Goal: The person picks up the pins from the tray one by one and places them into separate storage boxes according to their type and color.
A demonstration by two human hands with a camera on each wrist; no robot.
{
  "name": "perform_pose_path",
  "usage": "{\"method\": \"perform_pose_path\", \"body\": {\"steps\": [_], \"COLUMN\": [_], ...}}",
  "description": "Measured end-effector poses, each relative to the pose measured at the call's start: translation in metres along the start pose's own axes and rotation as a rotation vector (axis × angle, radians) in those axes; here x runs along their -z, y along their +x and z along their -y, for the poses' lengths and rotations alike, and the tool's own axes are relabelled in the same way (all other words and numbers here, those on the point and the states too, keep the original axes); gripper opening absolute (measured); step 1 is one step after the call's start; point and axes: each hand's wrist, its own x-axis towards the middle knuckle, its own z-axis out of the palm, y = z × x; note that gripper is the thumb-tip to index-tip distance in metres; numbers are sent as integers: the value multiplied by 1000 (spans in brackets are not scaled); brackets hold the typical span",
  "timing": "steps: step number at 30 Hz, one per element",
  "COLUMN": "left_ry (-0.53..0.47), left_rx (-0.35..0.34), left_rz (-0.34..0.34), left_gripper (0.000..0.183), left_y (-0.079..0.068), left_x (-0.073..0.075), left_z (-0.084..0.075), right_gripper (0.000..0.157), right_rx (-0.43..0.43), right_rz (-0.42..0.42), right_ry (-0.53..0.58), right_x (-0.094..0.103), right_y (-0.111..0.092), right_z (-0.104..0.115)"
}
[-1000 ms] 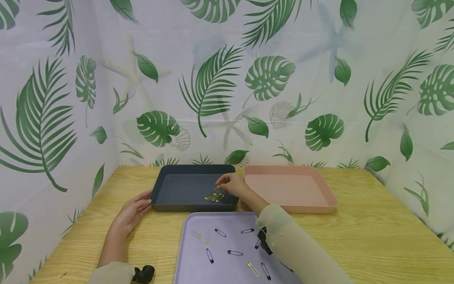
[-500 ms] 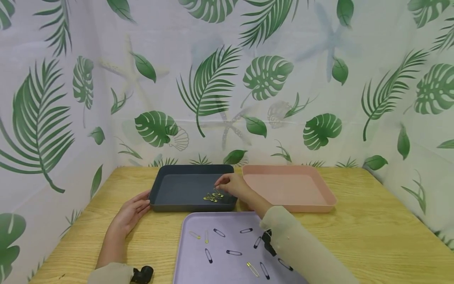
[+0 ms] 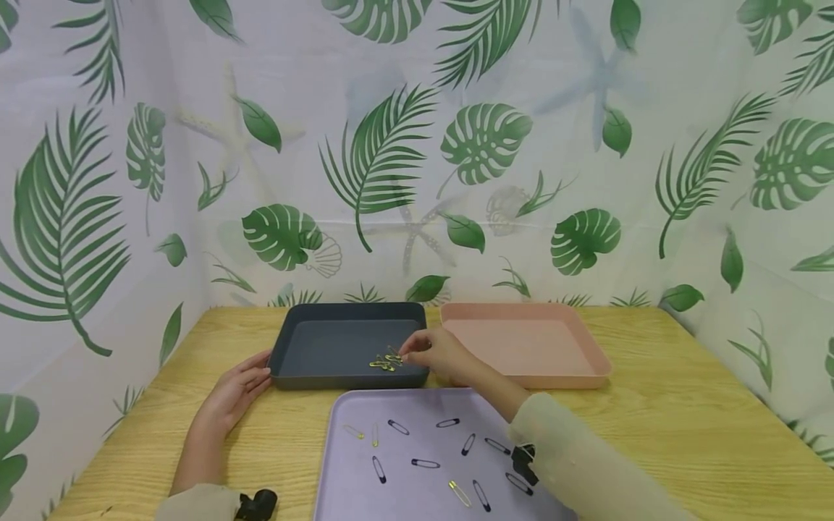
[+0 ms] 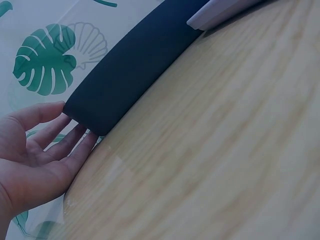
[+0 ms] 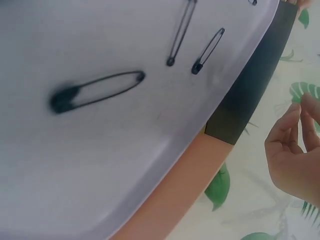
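Observation:
My left hand (image 3: 231, 391) touches the left side of the dark grey tray (image 3: 348, 381). In the left wrist view its extended fingers (image 4: 77, 150) meet that tray's corner, the thumb side at the upper edge. My right hand (image 3: 446, 356) is over the tray's right end, fingertips right at a small pile of yellow safety pins (image 3: 383, 364). The right wrist view shows the thumb and index finger of this hand (image 5: 292, 160) brought together at the tips. I cannot tell whether a pin is between them. Black safety pins (image 3: 426, 464) lie scattered on the lilac tray (image 3: 358, 496).
Three yellow pins, one being a yellow safety pin (image 3: 459, 493), also lie on the lilac tray. A pink tray (image 3: 570, 381) stands right of the dark one, at the back of the wooden table (image 3: 684, 434). A leaf-print cloth (image 3: 417, 166) hangs behind.
My right hand has shifted slightly right and down toward the near edge of the dark tray, and its forearm has swung right, uncovering more black pins. My left hand keeps its place at the tray.

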Motion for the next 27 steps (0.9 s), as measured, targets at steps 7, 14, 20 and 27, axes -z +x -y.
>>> {"method": "perform_pose_path", "body": {"steps": [7,14,20,27], "left_ry": [8,16,5,-6], "left_rx": [-6,0,5,1], "left_rz": [-3,2,-10,-18], "left_gripper": [56,56,55,55], "left_y": [0,1,1,1], "left_x": [0,0,1,0], "left_z": [0,1,2,2], "right_gripper": [6,4,7,6], "right_rx": [29,12,15,26], "right_rz": [52,114,147,178], "right_ry": [30,67,85,92], "right_x": [6,9,10,11], "right_y": [-22,-43,-58,-76], "right_z": [1,0,1,-5]}}
